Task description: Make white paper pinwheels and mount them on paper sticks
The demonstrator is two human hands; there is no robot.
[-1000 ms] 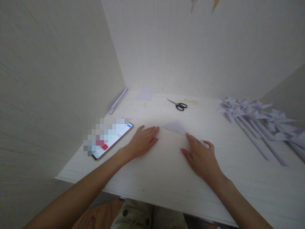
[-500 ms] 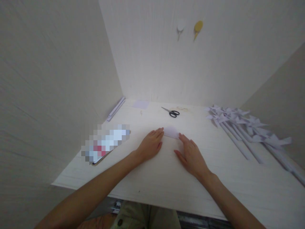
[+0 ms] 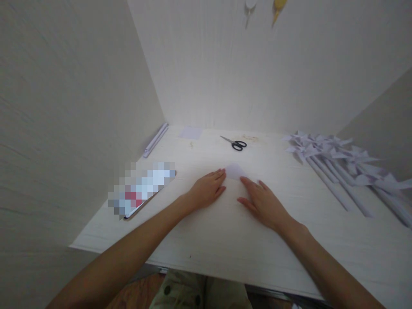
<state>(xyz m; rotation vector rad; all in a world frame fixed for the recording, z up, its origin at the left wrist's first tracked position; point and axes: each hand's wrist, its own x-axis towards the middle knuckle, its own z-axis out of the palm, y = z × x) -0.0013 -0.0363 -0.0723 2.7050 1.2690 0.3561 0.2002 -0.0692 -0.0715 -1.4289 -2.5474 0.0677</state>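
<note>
A small pale lilac piece of paper (image 3: pixel 234 171) lies flat on the white table (image 3: pixel 206 240) in front of me. My left hand (image 3: pixel 209 188) rests at its left edge, fingers stretched out and lying flat, the tips touching the paper. At the near right corner of the paper is my right hand (image 3: pixel 262 199), its index fingertip on or beside the edge and the thumb spread away. Neither hand grips anything. Just beyond the paper lie black-handled scissors (image 3: pixel 236 144), blades pointing left.
Several paper pinwheels (image 3: pixel 334 150) with rolled-paper sticks lie along the right side. On the left are a phone with a blurred screen (image 3: pixel 148 189) and rolled paper sticks (image 3: pixel 156 140). A square lilac sheet (image 3: pixel 191 132) lies by the back wall, which bears a yellow hook (image 3: pixel 278 6).
The camera view has tilted down slightly. My right hand's fingers have shifted a little along the paper's edge, and the paper's outline looks more pointed towards me.
</note>
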